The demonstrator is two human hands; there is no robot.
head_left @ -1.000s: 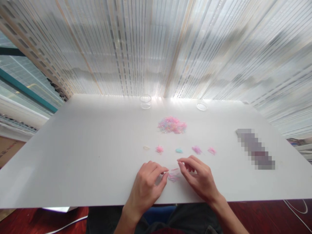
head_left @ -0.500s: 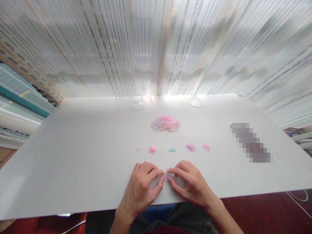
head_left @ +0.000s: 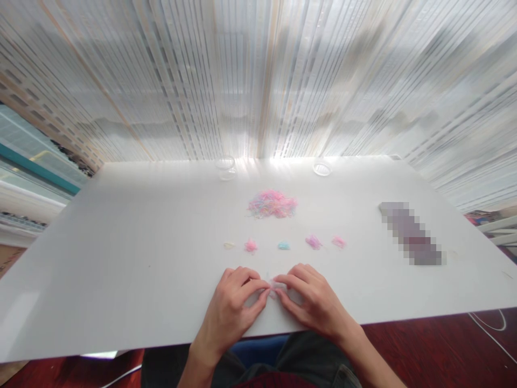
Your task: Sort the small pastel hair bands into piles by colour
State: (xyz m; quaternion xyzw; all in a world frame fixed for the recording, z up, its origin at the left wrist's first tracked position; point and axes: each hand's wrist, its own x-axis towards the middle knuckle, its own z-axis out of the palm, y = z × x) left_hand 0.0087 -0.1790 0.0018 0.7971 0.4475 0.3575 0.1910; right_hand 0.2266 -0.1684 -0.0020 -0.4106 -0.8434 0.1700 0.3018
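Observation:
At the near edge of the table, my left hand (head_left: 236,299) pinches a small tangle of pink and lilac rubber bands (head_left: 272,291) between thumb and index fingertip. My right hand (head_left: 313,296) meets it from the other side, its thumb and index finger closed in on the same tangle. Single bands there are too fine to make out. Beyond my hands lies a row of small heaps: white bands (head_left: 229,246), pink bands (head_left: 251,246), blue bands (head_left: 284,246), purple bands (head_left: 314,242) and light pink bands (head_left: 338,242).
A large mixed pile of pastel bands (head_left: 272,205) sits farther back on the white table (head_left: 121,258). Near the back edge stand a clear round jar (head_left: 226,168) and a clear lid (head_left: 322,169). A pixelated object (head_left: 412,234) lies at the right. A striped curtain (head_left: 250,81) hangs behind.
The fingers of both hands have shifted slightly around the tangle, and the left fingertips are now closer together. The heaps on the table stay put; the view has moved a little.

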